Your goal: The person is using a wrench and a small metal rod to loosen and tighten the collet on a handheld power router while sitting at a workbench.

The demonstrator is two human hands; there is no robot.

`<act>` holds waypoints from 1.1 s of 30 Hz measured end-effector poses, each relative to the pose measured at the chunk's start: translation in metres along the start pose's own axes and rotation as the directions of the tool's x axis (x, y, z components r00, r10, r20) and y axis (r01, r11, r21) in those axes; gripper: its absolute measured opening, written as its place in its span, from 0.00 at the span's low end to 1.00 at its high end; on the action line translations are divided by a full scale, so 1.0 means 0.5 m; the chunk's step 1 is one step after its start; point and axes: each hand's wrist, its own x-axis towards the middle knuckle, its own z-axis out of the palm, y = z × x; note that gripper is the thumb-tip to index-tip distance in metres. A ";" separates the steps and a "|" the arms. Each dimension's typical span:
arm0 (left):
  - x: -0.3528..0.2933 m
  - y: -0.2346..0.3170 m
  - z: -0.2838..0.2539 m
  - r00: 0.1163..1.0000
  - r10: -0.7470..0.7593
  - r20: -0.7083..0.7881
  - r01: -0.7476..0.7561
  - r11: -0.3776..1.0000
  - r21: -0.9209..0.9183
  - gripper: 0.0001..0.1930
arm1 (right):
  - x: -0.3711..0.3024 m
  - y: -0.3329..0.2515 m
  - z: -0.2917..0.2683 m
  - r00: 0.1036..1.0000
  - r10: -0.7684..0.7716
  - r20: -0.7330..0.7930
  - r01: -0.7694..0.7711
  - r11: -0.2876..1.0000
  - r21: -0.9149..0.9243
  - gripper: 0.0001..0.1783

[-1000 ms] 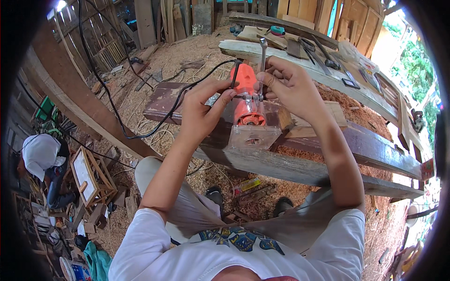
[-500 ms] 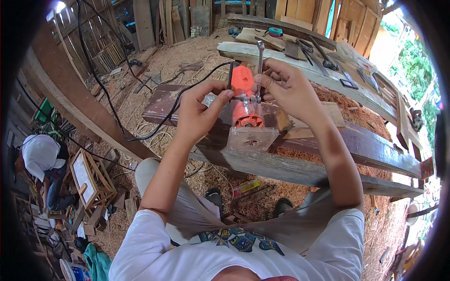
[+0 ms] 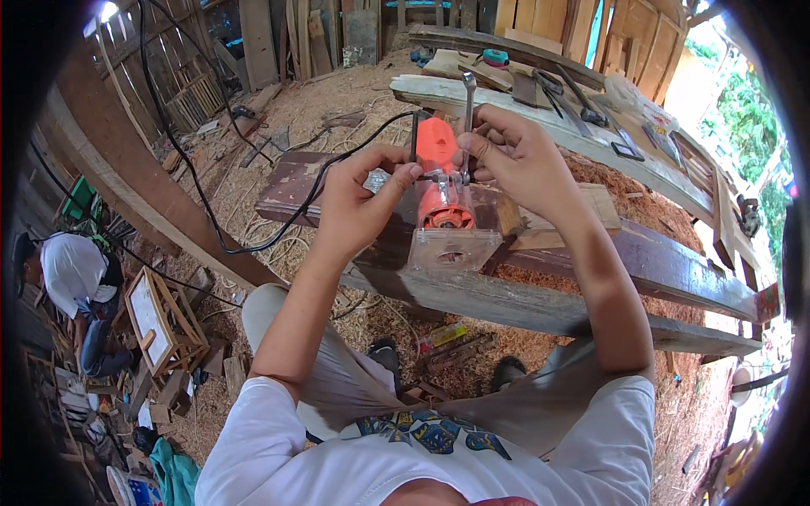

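Observation:
An orange trim router [image 3: 438, 145] with a clear plastic base [image 3: 454, 250] lies on a maroon-painted board, its base toward me. My right hand [image 3: 506, 152] pinches a shiny metal wrench [image 3: 469, 101] along the router's right side; the wrench's upper end points away from me and its lower end is at the router's clamp. On the left side, my left hand [image 3: 371, 181] is closed on a slim dark bar [image 3: 414, 133] standing alongside the router body. The bar's lower part is hidden by my fingers, so its kind is unclear.
The router's black cord [image 3: 278, 244] loops off to the left. A far plank bench [image 3: 540, 118] carries a hammer [image 3: 586, 105], pliers and a phone-like device [image 3: 628, 152]. A co-worker [image 3: 76, 274] bends beside a wooden frame [image 3: 152, 316] at left. Wood shavings cover the ground.
My hands, the wrench and the router stay almost where they were. At the left, the co-worker has shifted slightly, and their dark-capped head now shows more.

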 end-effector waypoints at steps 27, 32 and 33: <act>0.027 0.012 -0.018 0.990 0.107 0.088 -0.113 0.992 0.064 0.08 | 0.001 -0.001 0.000 1.000 -0.013 0.009 0.013 1.000 -0.001 0.12; 0.028 0.028 -0.020 0.972 0.204 0.117 -0.222 0.961 0.165 0.18 | 0.002 0.006 0.005 0.997 -0.062 -0.041 0.064 0.998 0.027 0.15; 0.029 0.027 -0.017 0.972 0.204 0.116 -0.222 0.961 0.163 0.18 | 0.001 0.006 0.004 0.997 -0.062 -0.041 0.063 0.998 0.026 0.15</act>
